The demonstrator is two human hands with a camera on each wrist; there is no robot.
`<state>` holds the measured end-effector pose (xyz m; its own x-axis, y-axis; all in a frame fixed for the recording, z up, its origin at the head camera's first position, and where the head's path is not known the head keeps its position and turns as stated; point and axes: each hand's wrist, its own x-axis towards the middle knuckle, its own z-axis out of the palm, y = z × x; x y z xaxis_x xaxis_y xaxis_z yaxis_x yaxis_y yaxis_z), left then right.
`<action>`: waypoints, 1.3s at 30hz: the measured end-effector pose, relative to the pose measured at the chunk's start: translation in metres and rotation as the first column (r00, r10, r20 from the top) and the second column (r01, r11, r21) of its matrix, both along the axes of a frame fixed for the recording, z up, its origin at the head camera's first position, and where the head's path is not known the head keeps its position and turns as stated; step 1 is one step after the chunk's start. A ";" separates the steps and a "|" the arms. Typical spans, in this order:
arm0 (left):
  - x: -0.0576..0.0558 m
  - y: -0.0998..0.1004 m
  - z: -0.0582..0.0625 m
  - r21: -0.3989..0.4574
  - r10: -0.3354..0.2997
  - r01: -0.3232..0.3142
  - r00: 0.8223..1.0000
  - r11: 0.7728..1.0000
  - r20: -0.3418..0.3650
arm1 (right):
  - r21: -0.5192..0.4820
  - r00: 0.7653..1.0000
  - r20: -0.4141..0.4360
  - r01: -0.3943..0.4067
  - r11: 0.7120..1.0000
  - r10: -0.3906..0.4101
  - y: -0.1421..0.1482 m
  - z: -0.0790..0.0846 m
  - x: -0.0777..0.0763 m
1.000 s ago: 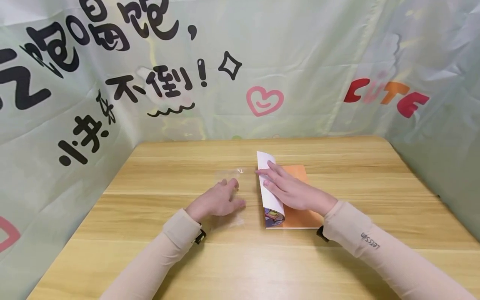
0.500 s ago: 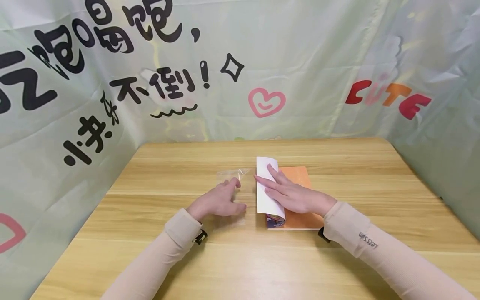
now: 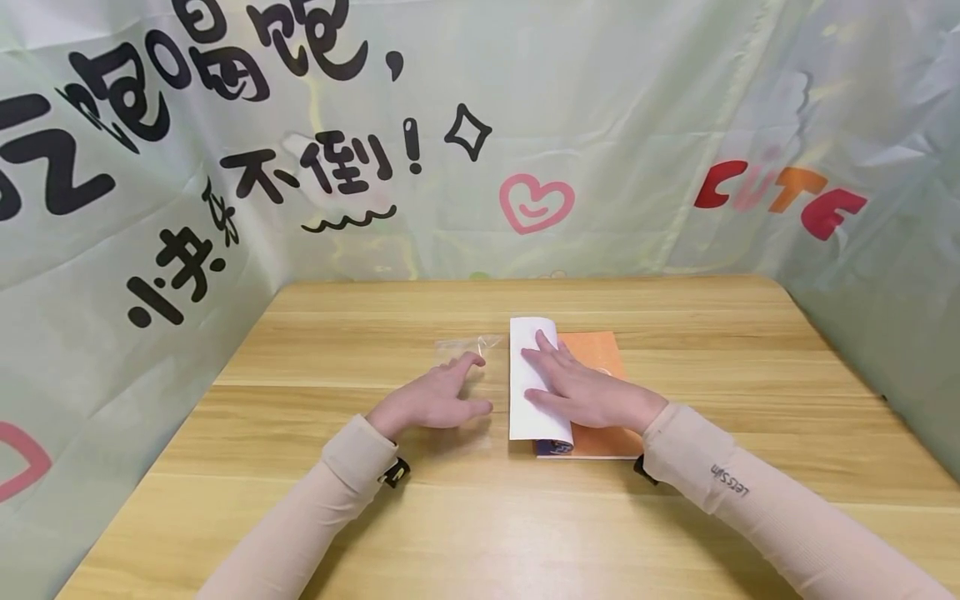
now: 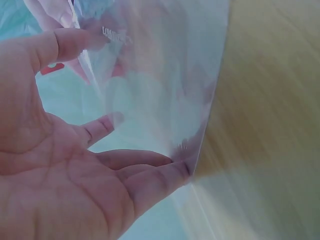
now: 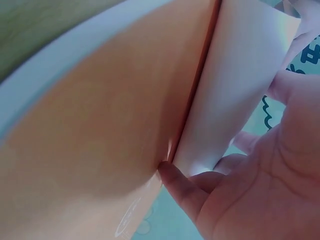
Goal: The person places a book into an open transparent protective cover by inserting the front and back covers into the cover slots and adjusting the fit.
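Note:
In the head view, my right hand [image 3: 581, 387] rests with spread fingers on a curled white page [image 3: 525, 425] of a thin booklet. Under the page's curl lies the orange part [image 3: 600, 442] of the booklet, and a bit of dark purple print shows at the near end. In the right wrist view, a fingertip touches the fold beside the orange surface [image 5: 100, 130]. My left hand [image 3: 431, 396] is palm down over a clear plastic film [image 3: 450, 348], fingers and thumb apart. The left wrist view shows its fingertips through the plastic film [image 4: 160, 85].
A wooden table [image 3: 345, 333] bears everything. Behind and at both sides hangs a pale green cloth [image 3: 615, 108] with printed letters, a heart and a star. Each wrist wears a small black device [image 3: 394, 472].
The white page's near end has come down and spread nearer, so less purple print shows beneath it. My right fingers have shifted slightly on the page; my left hand stays over the film.

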<state>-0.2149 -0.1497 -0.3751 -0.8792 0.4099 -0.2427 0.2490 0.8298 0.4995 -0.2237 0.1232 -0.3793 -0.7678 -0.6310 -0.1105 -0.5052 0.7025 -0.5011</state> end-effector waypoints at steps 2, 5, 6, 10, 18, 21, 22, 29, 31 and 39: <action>-0.001 -0.001 0.000 0.005 -0.004 0.004 1.000 1.000 0.002 | 0.007 1.000 0.001 0.010 1.000 -0.010 0.000 0.000 -0.001; -0.001 -0.003 -0.001 0.013 -0.013 0.013 1.000 1.000 0.001 | 0.018 1.000 -0.003 0.013 1.000 -0.013 -0.001 0.001 -0.002; -0.001 -0.003 -0.001 0.016 -0.016 0.016 1.000 1.000 0.001 | 0.021 1.000 -0.002 0.010 1.000 -0.010 -0.002 0.000 -0.002; 0.000 -0.005 -0.001 0.023 -0.029 0.029 1.000 0.999 -0.002 | 0.038 1.000 -0.009 -0.002 0.999 0.002 -0.005 -0.001 -0.002; 0.000 -0.006 -0.002 0.023 -0.039 0.039 0.999 0.999 -0.002 | 0.096 0.998 -0.053 -0.022 0.995 0.028 -0.017 -0.002 0.000; 0.000 -0.006 -0.002 0.026 -0.043 0.043 0.999 0.999 -0.004 | 0.114 0.997 -0.067 -0.025 0.993 0.033 -0.021 -0.002 0.002; 0.000 -0.006 -0.002 0.026 -0.044 0.044 0.999 0.999 -0.003 | 0.120 0.997 -0.073 -0.028 0.992 0.037 -0.023 -0.001 0.003; 0.000 -0.006 -0.004 0.031 -0.054 0.054 0.999 0.998 -0.006 | 0.139 0.994 -0.101 -0.038 0.990 0.052 -0.029 -0.003 0.004; 0.000 -0.005 -0.004 0.030 -0.056 0.056 0.998 0.998 -0.007 | 0.138 0.993 -0.102 -0.042 0.990 0.057 -0.030 -0.003 0.004; 0.001 -0.006 -0.004 0.028 -0.052 0.052 0.999 0.998 0.007 | 0.149 0.989 -0.140 -0.035 0.988 0.056 -0.037 -0.004 0.005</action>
<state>-0.2136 -0.1556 -0.3787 -0.8547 0.4616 -0.2374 0.2874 0.8017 0.5241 -0.2190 0.0861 -0.3836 -0.7532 -0.6509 -0.0946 -0.5976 0.7373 -0.3152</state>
